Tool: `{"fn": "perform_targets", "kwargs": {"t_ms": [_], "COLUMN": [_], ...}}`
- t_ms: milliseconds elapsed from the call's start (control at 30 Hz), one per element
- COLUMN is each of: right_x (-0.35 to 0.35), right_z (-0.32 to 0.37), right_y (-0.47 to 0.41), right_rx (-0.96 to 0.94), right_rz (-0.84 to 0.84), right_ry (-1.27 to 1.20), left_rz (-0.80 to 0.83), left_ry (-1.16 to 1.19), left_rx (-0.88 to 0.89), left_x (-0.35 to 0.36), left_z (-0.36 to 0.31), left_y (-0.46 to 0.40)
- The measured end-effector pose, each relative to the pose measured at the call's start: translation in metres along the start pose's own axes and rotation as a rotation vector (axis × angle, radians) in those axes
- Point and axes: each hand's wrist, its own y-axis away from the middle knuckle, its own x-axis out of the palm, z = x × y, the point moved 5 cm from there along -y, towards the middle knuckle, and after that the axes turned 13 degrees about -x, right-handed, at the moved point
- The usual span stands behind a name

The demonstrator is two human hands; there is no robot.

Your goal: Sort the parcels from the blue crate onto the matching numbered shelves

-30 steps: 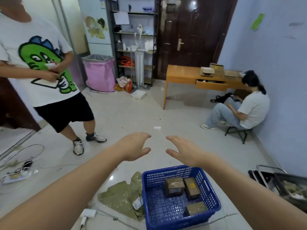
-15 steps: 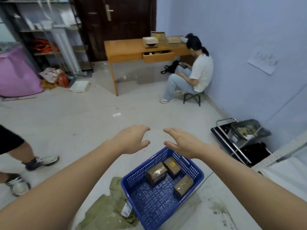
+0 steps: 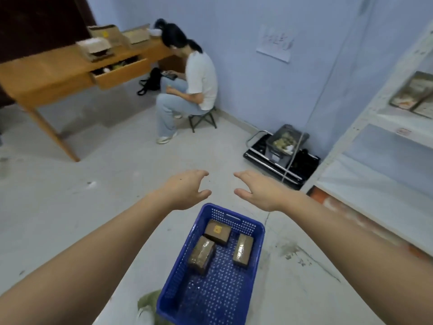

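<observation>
Standing far right, white shelves [image 3: 384, 127]. Blue crate [image 3: 255, 261] on floor, near centre, three brown parcels [image 3: 202, 254] inside. Left hand [image 3: 185, 190] and right hand [image 3: 257, 193] above crate's far end, fingers loose, holding nothing, apart.

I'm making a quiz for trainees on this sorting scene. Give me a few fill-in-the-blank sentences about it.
1. The blue crate holds ____ brown parcels.
2. The parcel with the yellow sticker lies nearest the crate's ____ end.
3. The left hand and right hand hold ____.
4. The white shelves stand on the person's ____ side.

Missing words: three; far; nothing; right
</observation>
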Motion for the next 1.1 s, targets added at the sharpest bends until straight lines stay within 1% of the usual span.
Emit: {"fn": "perform_targets", "kwargs": {"t_ms": [167,333,433,533,600,700,900,1000,1100], "right_x": [0.025,0.065,0.105,0.162,0.211,0.299,0.522,0.626,0.707], "right_z": [-0.002,0.0,-0.008,-0.02,-0.033,-0.059,-0.12,-0.146,-0.17], "right_y": [-0.023,-0.047,-0.064,-0.077,-0.09,-0.108,-0.14,-0.151,-0.164], "right_rx": [0.199,0.396,0.49,0.543,0.56,0.565,0.579,0.604,0.679], "right_rz": [-0.053,-0.119,-0.128,-0.096,-0.051,-0.001,0.138,0.192,0.179], "right_ry": [-0.056,-0.182,-0.286,-0.363,-0.42,-0.489,-0.629,-0.704,-0.808], "left_rz": [0.078,0.14,0.205,0.277,0.329,0.388,0.604,0.681,0.67], "left_ry": [-0.139,-0.225,-0.271,-0.285,-0.267,-0.224,-0.085,0.009,0.171], "left_rx": [0.239,0.417,0.442,0.442,0.413,0.363,0.227,0.069,-0.118], "left_x": [0.018,0.042,0.075,0.127,0.17,0.253,0.482,0.59,0.679], "left_z": [0.005,0.029,0.052,0.071,0.081,0.094,0.122,0.139,0.145], "left_y": [-0.061,-0.112,-0.144,-0.172,-0.19,-0.219,-0.279,-0.304,-0.317]}}
